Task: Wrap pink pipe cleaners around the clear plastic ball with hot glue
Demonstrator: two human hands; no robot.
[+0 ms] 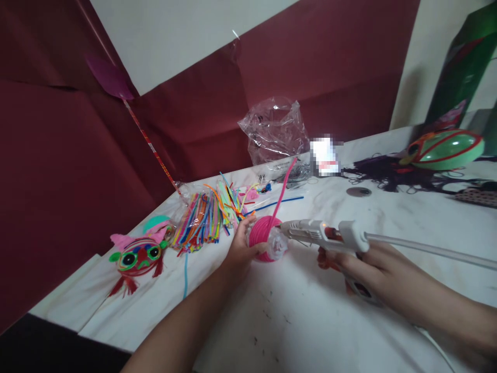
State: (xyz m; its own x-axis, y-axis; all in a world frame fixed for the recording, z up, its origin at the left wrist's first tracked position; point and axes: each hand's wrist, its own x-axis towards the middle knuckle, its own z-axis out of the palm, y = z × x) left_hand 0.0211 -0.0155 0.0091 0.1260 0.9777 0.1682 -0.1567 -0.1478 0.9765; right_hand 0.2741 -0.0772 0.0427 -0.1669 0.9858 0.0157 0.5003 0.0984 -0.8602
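Note:
My left hand (241,246) is closed around a small clear plastic bottle (278,245) lying on its side. Bright pink pipe cleaner (259,235) is wound around it in coils, and a loose end of the pink strand sticks up past it. In my right hand (359,267) is a white glue gun (310,233), with my fingers around the handle. Its nozzle points left and is at or very near the pink coils; I cannot tell whether it touches. A long clear glue stick (427,249) extends from the rear of the gun.
Several colourful pipe cleaners (202,220) lie bundled on the white tabletop (310,321). A decorated face figure (140,256) sits at left. Behind are a crumpled clear bag (275,129) and a pixelated bright object (325,157). A green balloon-like figure (450,150) and black strands (384,171) lie at right.

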